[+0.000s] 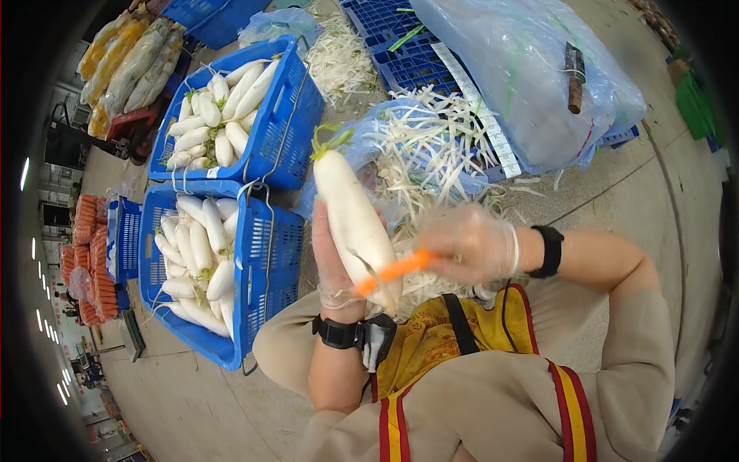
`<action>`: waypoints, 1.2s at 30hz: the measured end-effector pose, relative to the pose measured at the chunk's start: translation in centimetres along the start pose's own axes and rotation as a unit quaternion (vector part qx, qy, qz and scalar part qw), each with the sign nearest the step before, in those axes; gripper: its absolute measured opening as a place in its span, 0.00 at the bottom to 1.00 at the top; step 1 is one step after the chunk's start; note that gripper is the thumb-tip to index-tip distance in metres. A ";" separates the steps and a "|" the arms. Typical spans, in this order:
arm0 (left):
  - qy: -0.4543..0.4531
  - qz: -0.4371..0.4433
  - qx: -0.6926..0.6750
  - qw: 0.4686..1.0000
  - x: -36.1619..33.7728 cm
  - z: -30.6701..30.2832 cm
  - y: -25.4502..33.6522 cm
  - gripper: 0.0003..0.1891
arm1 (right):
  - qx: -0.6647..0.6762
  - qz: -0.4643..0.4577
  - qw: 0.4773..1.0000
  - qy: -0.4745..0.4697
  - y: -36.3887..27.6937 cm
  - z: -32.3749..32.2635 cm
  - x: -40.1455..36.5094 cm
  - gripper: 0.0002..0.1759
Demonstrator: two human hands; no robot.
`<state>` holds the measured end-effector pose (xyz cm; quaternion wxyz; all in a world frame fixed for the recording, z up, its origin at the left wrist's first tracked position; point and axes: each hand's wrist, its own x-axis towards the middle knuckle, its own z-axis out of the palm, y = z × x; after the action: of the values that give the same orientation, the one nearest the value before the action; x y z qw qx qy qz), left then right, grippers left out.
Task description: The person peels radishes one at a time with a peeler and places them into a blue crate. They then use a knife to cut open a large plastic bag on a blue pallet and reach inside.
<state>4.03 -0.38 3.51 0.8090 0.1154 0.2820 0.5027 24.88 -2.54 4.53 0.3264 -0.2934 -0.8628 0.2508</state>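
A large white daikon radish [346, 204] with a short green leafy top lies tilted along my left hand [329, 258], which wears a clear glove and grips it from the left side. My right hand [473, 242], also in a clear glove and blurred by motion, is closed around an orange peeler [396, 273]. The peeler's head is against the lower part of the radish. Long white peelings [431, 142] are heaped on blue plastic just beyond the radish.
Two blue crates, a near one [269, 254] and a far one [304, 100], hold daikon radishes at left. A blue pallet [385, 46] carries a big plastic bag [531, 85], with a brown-handled tool [575, 81] on it. A white ruler-like strip [477, 112] lies across the pallet.
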 end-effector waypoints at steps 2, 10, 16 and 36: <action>0.005 0.006 0.035 0.999 0.0 -0.5 -0.1 0.23 | 0.022 -0.060 0.998 -0.006 -0.5 0.4 0.3 0.07; 0.037 -0.050 0.016 0.998 -0.7 2.0 -2.3 0.22 | -0.155 0.118 0.969 0.154 7.4 -1.7 3.7 0.12; -0.070 -0.017 -0.042 0.996 -0.5 0.3 -0.4 0.25 | 0.016 -0.097 0.995 0.017 0.2 1.1 0.3 0.10; -0.010 -0.028 0.001 1.000 -0.2 2.1 -2.4 0.20 | -0.147 0.155 0.975 0.068 8.1 -0.3 2.6 0.12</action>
<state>6.96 -1.45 4.16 0.8254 0.1138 0.2773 0.4784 26.29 4.94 0.73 0.2948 -0.4849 -0.8098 0.1488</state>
